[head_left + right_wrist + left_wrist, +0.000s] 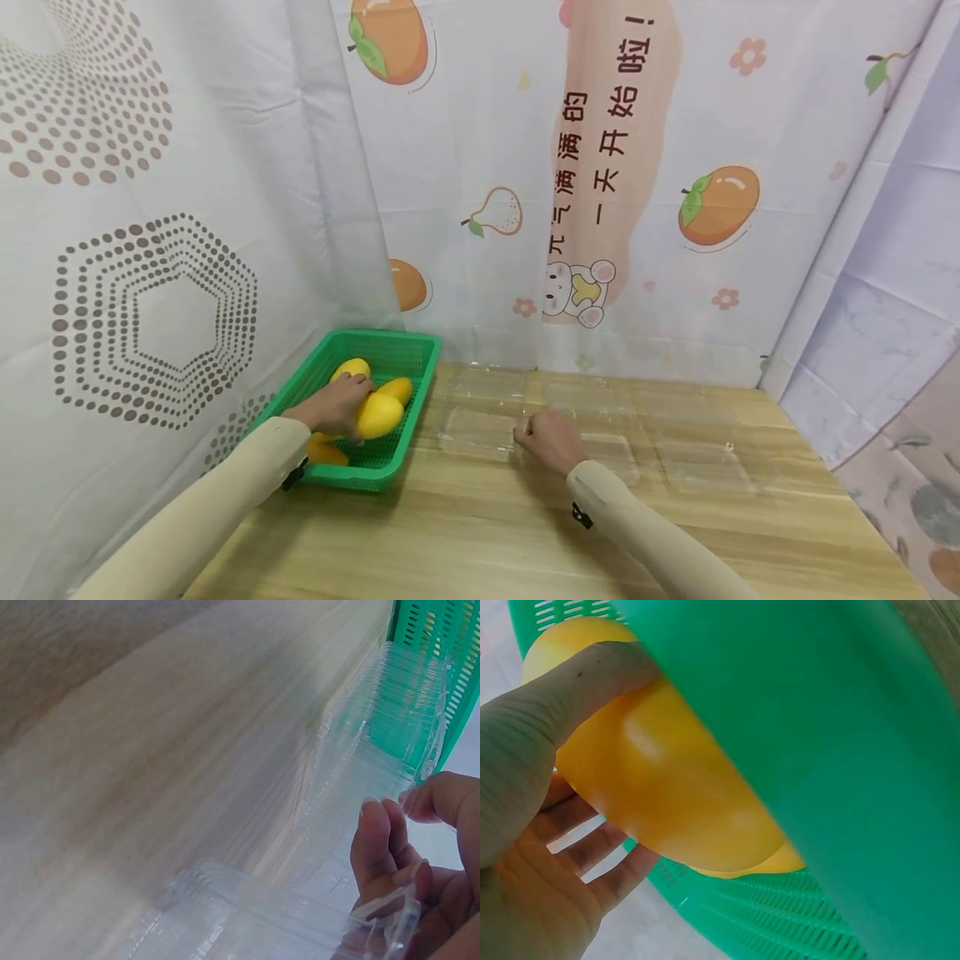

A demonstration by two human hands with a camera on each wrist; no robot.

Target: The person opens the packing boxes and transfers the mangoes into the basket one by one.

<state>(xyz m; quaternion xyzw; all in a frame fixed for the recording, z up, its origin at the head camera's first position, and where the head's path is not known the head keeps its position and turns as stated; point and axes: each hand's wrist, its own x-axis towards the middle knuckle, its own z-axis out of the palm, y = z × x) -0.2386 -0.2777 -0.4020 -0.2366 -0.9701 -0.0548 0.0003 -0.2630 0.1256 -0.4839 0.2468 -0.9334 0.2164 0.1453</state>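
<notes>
In the green basket [390, 481] at the left, my left hand [333, 407] grips a yellow mango [380, 417]. The left wrist view shows the thumb across the top of this mango [656, 776] and the other fingers underneath; the basket's wall [817, 750] hides part of it. More yellow mangoes lie around that hand, one mango [351, 368] behind it and another mango [327, 452] in front. My right hand [553, 442] hovers with loosely curled fingers among clear plastic boxes, close to one box [480, 433]. Nothing shows between its fingertips [371, 825].
Several clear boxes stand in two rows on the wooden table [450, 533], including a back box [487, 383] and a front right box [708, 468]. A printed curtain [465, 125] hangs behind the table, and another curtain [150, 292] borders the left side.
</notes>
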